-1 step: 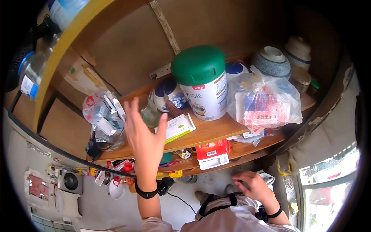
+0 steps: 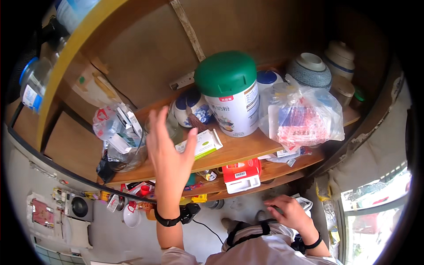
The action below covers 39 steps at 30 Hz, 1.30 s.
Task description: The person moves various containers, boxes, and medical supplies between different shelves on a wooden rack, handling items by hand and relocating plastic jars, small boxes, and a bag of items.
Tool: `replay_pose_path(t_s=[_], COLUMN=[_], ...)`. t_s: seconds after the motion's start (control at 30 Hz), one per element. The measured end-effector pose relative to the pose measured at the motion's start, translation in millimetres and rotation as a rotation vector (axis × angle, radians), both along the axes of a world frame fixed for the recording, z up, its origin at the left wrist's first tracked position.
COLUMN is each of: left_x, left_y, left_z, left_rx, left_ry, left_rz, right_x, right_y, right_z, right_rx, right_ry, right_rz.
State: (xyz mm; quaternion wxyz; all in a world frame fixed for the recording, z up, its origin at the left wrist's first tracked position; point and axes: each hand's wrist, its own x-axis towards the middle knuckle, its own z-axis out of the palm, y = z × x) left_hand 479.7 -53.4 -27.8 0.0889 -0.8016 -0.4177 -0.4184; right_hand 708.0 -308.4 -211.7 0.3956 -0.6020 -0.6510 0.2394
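My left hand (image 2: 170,152) is raised at the shelf front with fingers and thumb spread, holding nothing. Partly behind it lies a white and green medicine box (image 2: 206,143), and a clear glass jar (image 2: 175,130) is mostly hidden by the fingers. Beyond the box sits a blue-and-white porcelain jar (image 2: 191,108) with a brown tassel (image 2: 195,121). To its right stands a large white tub (image 2: 236,108) with a green lid (image 2: 226,73). My right hand (image 2: 289,212) hangs low in front of my body, fingers loosely bent and apart, nothing visible in it.
A tied clear plastic bag (image 2: 304,117) holds packages on the wooden shelf (image 2: 251,148). Behind it are an upturned bowl (image 2: 310,70) and a lidded pot (image 2: 340,57). Another stuffed bag (image 2: 117,128) sits left. A red and white box (image 2: 242,176) juts from the lower shelf.
My left hand has shifted slightly to the right and covers more of the medicine box's left end. My right hand stays in place.
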Motion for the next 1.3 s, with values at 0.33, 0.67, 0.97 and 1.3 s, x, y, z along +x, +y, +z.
replay_pose_path(t_s=[0.33,0.67,0.97,1.3], left_x=[91.7,113.8,3.8,-75.0], left_y=[2.2,-8.6,-54.0,-10.6], left_z=[-7.8,-23.4,-53.3,-58.7], left_rx=[-0.395,-0.074,-0.094,-0.214], left_ry=[-0.513,-0.399,-0.414,-0.156], left_rz=[-0.396,-0.190,-0.351,0.176], right_x=[-9.2,-19.8,-39.8,-105.8], right_y=[-9.6,-11.9,15.8,75.7], right_z=[-5.5,-12.3,1.3,35.5], right_rx=[0.013,-0.072,-0.063,-0.119], right_ry=[-0.034,-0.006,-0.098,0.055], right_rz=[-0.020,-0.041,0.039,0.248])
